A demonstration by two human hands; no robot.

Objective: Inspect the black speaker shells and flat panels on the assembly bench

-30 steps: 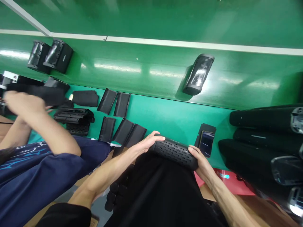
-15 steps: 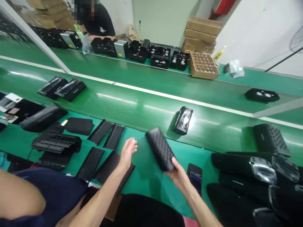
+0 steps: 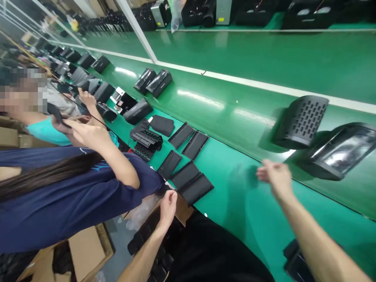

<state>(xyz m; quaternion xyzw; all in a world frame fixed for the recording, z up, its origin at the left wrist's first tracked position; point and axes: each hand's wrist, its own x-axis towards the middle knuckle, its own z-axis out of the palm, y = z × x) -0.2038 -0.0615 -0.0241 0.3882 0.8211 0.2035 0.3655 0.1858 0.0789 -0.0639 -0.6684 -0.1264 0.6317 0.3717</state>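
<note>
My left hand (image 3: 168,207) is over the table's front edge, its fingers loosely curled and nothing visible in them. Close by lie black rectangular panels (image 3: 192,182). My right hand (image 3: 276,176) hovers above the green tabletop, somewhat blurred, fingers partly bent and apart, holding nothing I can see. Just beyond it, a black housing with a slotted face (image 3: 305,121) stands on the green belt. Beside that sits a glossy black housing (image 3: 342,150). Under my right forearm is a dark flat object (image 3: 298,258), partly hidden.
At left a person in a navy shirt (image 3: 73,196) stands close by, hands raised with a dark object. More flat panels (image 3: 188,137) and a slotted black part (image 3: 147,141) lie on the table. Cartons (image 3: 88,250) are on the floor. A white post (image 3: 136,29) rises from the belt's far rail.
My right hand has let go of the slotted housing, which now stands on the belt. The view has swung left, bringing the neighbouring person into sight. My left hand is now nearer the table's edge.
</note>
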